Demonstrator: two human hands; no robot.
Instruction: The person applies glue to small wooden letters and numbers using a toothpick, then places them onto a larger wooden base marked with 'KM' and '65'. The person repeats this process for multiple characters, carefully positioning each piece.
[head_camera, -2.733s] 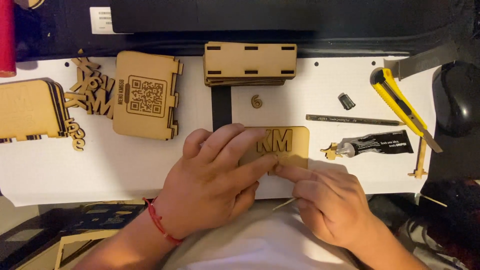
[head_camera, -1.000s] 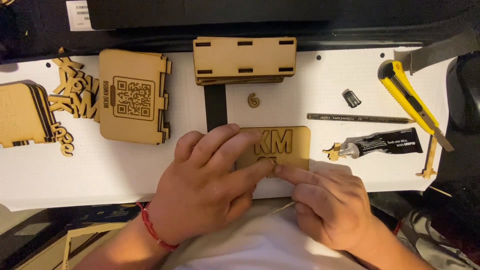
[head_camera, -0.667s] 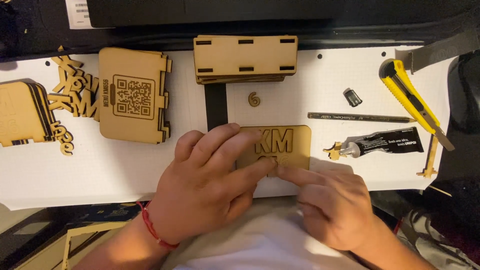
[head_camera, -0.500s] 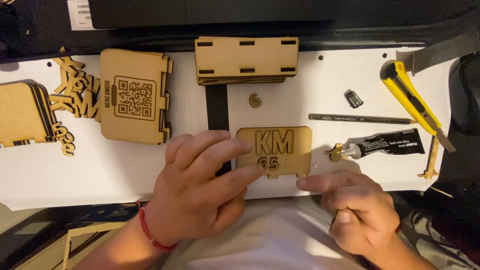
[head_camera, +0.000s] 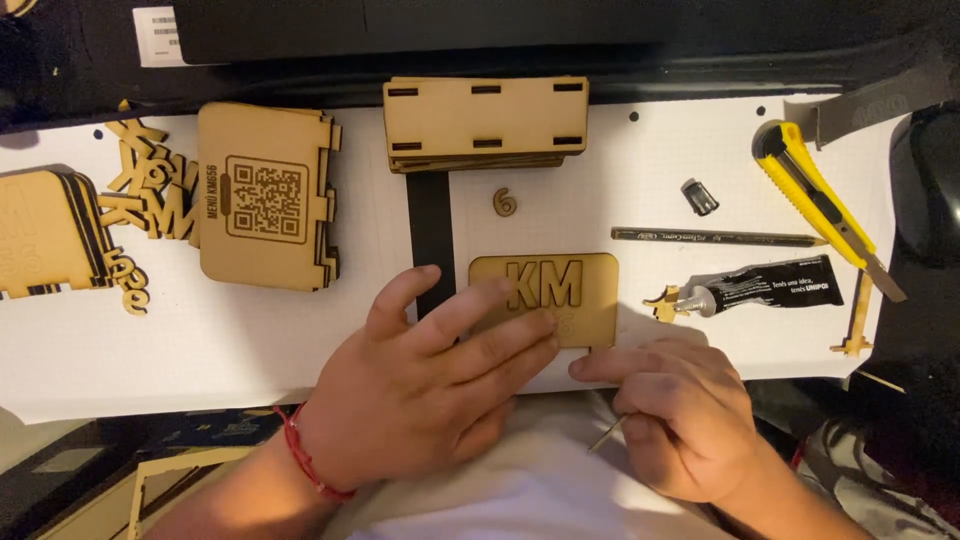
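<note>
A small wooden plaque (head_camera: 590, 285) with raised cut-out letters lies flat on the white paper (head_camera: 250, 330). My left hand (head_camera: 430, 385) rests on the plaque's left and lower part, fingers pressing on it. My right hand (head_camera: 680, 415) sits just below the plaque's right corner, index fingertip by its lower edge, and pinches a thin wooden stick (head_camera: 606, 436). A loose wooden digit (head_camera: 505, 202) lies above the plaque.
A stack of slotted wooden panels (head_camera: 485, 120) sits at the back, a code-engraved stack (head_camera: 265, 195) and loose wooden letters (head_camera: 145, 195) at left. Right of the plaque lie a black glue tube (head_camera: 770, 285), pencil (head_camera: 715, 237), small cap (head_camera: 699, 196) and yellow utility knife (head_camera: 815, 200).
My left hand slid off the plaque's top, baring the raised letters, then pressed its fingers back on the lower left. My right hand drew back below the plaque's corner.
</note>
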